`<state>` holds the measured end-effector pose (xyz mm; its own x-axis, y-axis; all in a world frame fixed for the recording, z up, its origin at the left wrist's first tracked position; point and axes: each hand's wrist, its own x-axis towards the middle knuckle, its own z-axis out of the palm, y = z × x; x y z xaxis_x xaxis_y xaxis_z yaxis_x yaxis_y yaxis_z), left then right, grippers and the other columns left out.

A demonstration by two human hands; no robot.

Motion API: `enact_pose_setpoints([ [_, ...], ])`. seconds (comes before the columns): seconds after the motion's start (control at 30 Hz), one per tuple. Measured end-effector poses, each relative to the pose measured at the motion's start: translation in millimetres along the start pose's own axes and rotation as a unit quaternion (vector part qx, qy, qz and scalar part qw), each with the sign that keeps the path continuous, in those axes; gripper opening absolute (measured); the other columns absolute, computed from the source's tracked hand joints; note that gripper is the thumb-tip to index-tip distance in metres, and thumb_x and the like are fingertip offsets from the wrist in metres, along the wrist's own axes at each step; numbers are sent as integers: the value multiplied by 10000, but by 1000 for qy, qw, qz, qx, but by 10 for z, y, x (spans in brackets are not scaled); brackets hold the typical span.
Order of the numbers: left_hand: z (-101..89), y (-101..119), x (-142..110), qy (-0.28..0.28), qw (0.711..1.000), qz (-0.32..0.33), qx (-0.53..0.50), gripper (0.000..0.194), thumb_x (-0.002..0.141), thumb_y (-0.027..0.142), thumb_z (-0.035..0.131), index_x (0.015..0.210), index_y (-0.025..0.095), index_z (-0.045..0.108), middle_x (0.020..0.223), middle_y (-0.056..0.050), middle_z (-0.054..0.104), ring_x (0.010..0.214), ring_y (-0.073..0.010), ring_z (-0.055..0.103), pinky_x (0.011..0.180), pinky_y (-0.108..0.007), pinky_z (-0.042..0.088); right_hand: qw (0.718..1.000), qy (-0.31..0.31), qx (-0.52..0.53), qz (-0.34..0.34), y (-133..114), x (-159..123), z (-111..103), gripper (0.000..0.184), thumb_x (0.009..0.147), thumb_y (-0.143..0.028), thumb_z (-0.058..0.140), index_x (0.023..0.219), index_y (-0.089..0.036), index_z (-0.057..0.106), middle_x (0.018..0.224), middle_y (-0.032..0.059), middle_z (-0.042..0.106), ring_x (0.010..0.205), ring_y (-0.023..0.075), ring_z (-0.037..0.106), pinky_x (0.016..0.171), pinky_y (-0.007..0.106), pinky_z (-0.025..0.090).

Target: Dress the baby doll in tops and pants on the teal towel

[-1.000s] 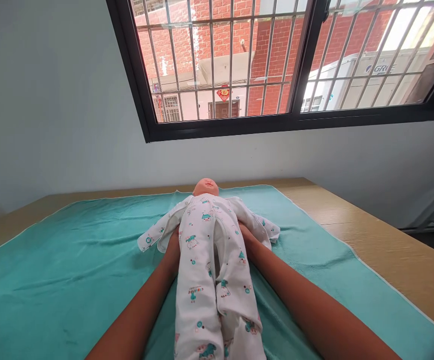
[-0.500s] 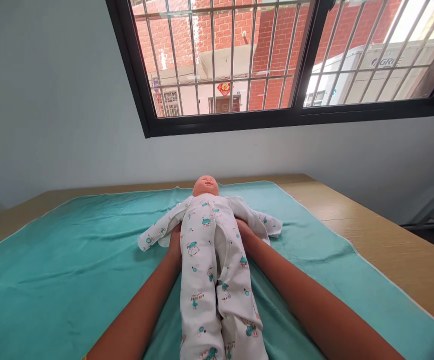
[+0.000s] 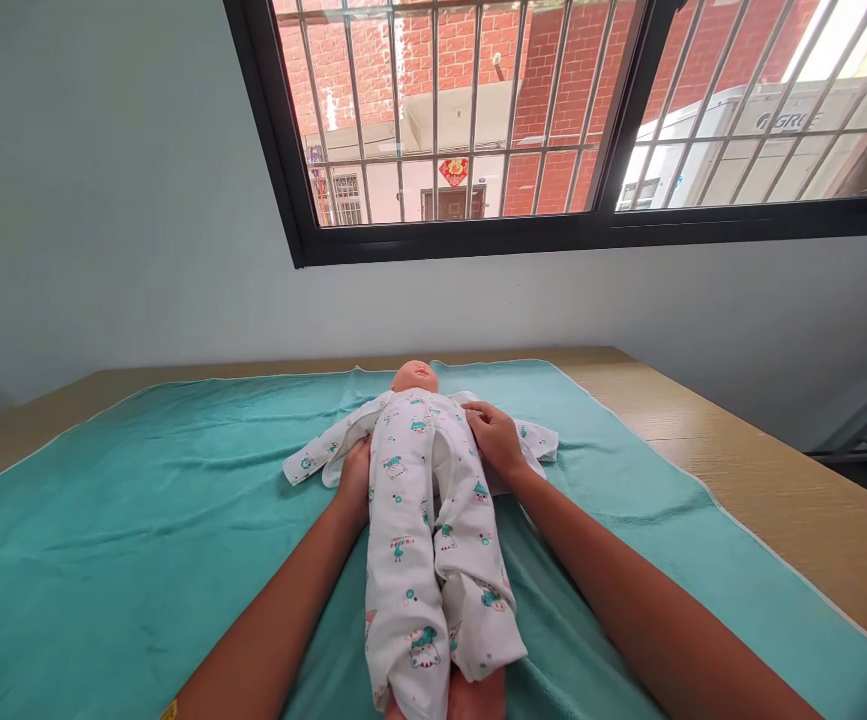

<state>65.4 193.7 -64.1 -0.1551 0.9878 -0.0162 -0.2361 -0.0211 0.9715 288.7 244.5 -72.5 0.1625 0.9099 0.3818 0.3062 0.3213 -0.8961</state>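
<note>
A baby doll point(image 3: 415, 378) lies on its back on a teal towel point(image 3: 140, 520), head toward the window. It wears a white romper with small teal prints point(image 3: 425, 540), open down the middle. My left hand point(image 3: 356, 476) is tucked against the doll's left side under the romper's edge, its fingers hidden. My right hand point(image 3: 494, 437) lies on top of the romper by the doll's right shoulder, fingers curled on the cloth. The doll's bare feet show at the bottom edge.
The towel covers most of a wooden table point(image 3: 740, 470), which shows bare along its right side and back edge. A pale wall and a barred window point(image 3: 553, 120) rise behind. The table's right edge drops off to the floor.
My right hand has come out from beside the doll's body and now rests on top of the romper near the shoulder. The doll has slid a little toward me.
</note>
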Motion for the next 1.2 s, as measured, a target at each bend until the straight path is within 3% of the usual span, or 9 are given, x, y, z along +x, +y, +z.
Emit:
enact_pose_setpoints([
  [0.2,51,77,-18,50,997,-60,-7,237,672,297,686,861,156,659,890,-112,748,964,-342,661,843,-426,526,980,-159,70,96,35,48,-41,289,738,-472,619,876,-220,642,656,-34,613,529,125,482,504,246,379],
  [0.3,24,58,26,51,997,-65,4,257,631,299,719,838,157,660,817,-102,741,934,-341,666,825,-431,528,972,-215,27,89,-27,160,-85,244,731,-449,631,822,-223,622,625,-48,559,505,115,442,496,246,365],
  [0.47,-25,4,103,44,997,-65,19,227,642,298,703,820,167,650,738,-66,726,876,-298,679,808,-419,536,966,-191,-70,-160,-167,365,-40,122,715,-279,599,627,-206,559,944,32,636,866,183,547,778,301,418],
  [0.63,-17,-49,133,52,996,-42,59,142,685,265,651,784,164,642,720,-63,713,880,-292,666,803,-407,524,976,-128,-143,-104,-101,398,121,201,800,-315,530,641,-222,449,615,-40,517,612,144,422,625,278,344],
  [0.77,-61,-113,166,84,989,11,125,144,647,243,688,755,185,613,766,-60,695,925,-293,632,822,-401,496,984,-86,-131,-84,-69,340,219,118,813,-301,512,728,-226,479,708,-26,531,677,154,468,657,282,381],
  [0.9,-140,-153,185,112,973,67,189,163,615,203,698,723,201,577,796,-41,667,923,-263,602,868,-382,464,980,-48,-105,-164,-263,5,66,112,824,-258,530,931,-232,552,1046,54,549,931,202,523,803,322,431],
  [0.97,-152,-141,168,96,972,78,202,108,651,212,664,741,189,608,839,-55,679,897,-246,606,860,-367,468,974,-53,-116,-189,-408,-327,-129,85,852,-268,538,931,-237,551,1020,63,542,885,206,522,792,331,428],
  [1.07,-127,-66,100,49,973,80,210,156,681,236,650,823,178,679,930,-78,713,915,-250,616,852,-355,484,956,-170,-139,-193,-590,-950,-471,167,930,-339,497,795,-245,523,782,25,532,678,169,478,648,294,391],
  [1.2,-87,103,-49,-24,974,52,219,235,650,223,689,875,166,723,965,-96,737,916,-284,638,832,-387,515,880,-327,-189,-287,-666,-1638,-754,277,931,-449,515,780,-218,540,729,19,571,579,134,438,551,273,308],
])
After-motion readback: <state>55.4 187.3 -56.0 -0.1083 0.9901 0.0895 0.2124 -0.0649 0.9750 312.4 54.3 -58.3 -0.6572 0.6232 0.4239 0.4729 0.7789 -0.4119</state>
